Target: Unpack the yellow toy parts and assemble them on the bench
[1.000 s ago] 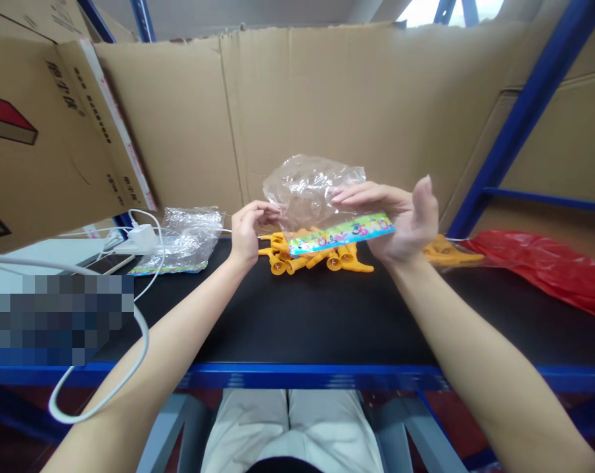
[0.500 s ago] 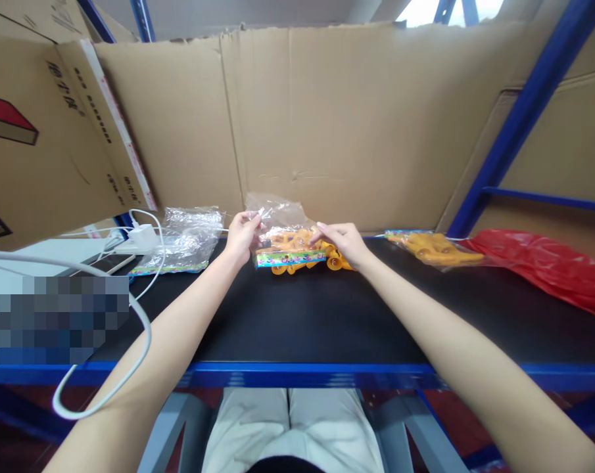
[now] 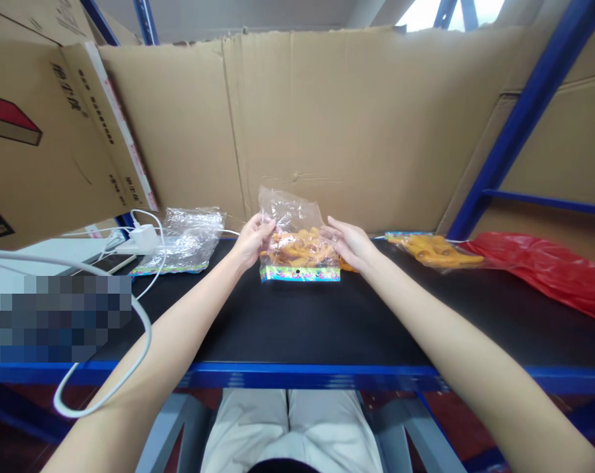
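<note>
A clear plastic bag point(image 3: 292, 210) stands in front of me, with a colourful printed strip point(image 3: 300, 274) along its lower edge. Yellow-orange plastic pieces point(image 3: 300, 246) show through the film; whether all lie inside I cannot tell. My left hand point(image 3: 254, 242) pinches the bag's left side between thumb and fingers. At the right side, my right hand point(image 3: 349, 243) touches the bag with its fingers stretched and apart. Part of an orange piece point(image 3: 349, 265) peeks out beneath that hand.
Flat clear bags point(image 3: 189, 236) lie at the left, beside a white charger point(image 3: 144, 238) and looping cable point(image 3: 146, 341). To the right are a filled bag of orange pieces point(image 3: 432, 251) and a red plastic bag point(image 3: 548, 269). Cardboard point(image 3: 351, 118) walls off the back.
The bag has shifted slightly right and nearer, its printed strip now lower and facing me. Orange pieces that showed below the strip are now covered. My right hand's fingers have spread.
</note>
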`<action>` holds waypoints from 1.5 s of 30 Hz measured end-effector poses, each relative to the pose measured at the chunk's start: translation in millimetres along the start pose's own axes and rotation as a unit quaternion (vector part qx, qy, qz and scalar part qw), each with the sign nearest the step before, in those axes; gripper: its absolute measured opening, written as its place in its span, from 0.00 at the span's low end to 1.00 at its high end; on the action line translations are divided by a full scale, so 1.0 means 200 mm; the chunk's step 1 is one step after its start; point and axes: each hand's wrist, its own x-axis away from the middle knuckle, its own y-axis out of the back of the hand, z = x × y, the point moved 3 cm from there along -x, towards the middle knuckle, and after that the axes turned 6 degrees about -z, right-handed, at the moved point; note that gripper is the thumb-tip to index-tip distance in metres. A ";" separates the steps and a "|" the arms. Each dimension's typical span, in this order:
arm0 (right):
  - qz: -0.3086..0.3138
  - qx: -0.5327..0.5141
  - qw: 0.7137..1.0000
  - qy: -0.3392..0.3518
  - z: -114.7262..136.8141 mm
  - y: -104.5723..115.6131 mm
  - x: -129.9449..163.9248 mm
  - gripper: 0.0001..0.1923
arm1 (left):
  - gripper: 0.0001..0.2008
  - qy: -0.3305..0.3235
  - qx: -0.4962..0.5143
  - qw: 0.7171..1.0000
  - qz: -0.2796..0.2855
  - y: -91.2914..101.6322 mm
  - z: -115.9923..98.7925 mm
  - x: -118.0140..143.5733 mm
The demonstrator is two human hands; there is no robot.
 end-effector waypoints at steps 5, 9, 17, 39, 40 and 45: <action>0.031 -0.011 0.998 -0.062 0.00 0.00 0.00 0.09 | 0.15 -0.009 0.011 0.998 0.062 -0.03 -0.01 0.02; -0.014 -0.015 0.999 -0.047 0.01 0.00 0.01 0.05 | 0.14 -0.007 -0.005 0.998 0.063 -0.05 -0.01 0.04; -0.119 -0.007 0.991 0.064 0.02 0.05 -0.01 0.11 | 0.12 -0.025 -0.066 0.997 -0.027 -0.04 0.00 0.02; -0.128 0.131 0.959 0.214 0.02 0.02 0.02 0.14 | 0.11 -0.071 -0.062 0.983 -0.159 0.01 0.01 0.00; -0.122 0.129 0.961 0.213 0.02 0.01 0.02 0.14 | 0.10 -0.075 -0.069 0.982 -0.161 0.01 0.01 0.00; -0.098 0.115 0.966 0.212 0.02 0.01 0.02 0.14 | 0.09 -0.087 -0.082 0.980 -0.159 0.01 0.01 0.00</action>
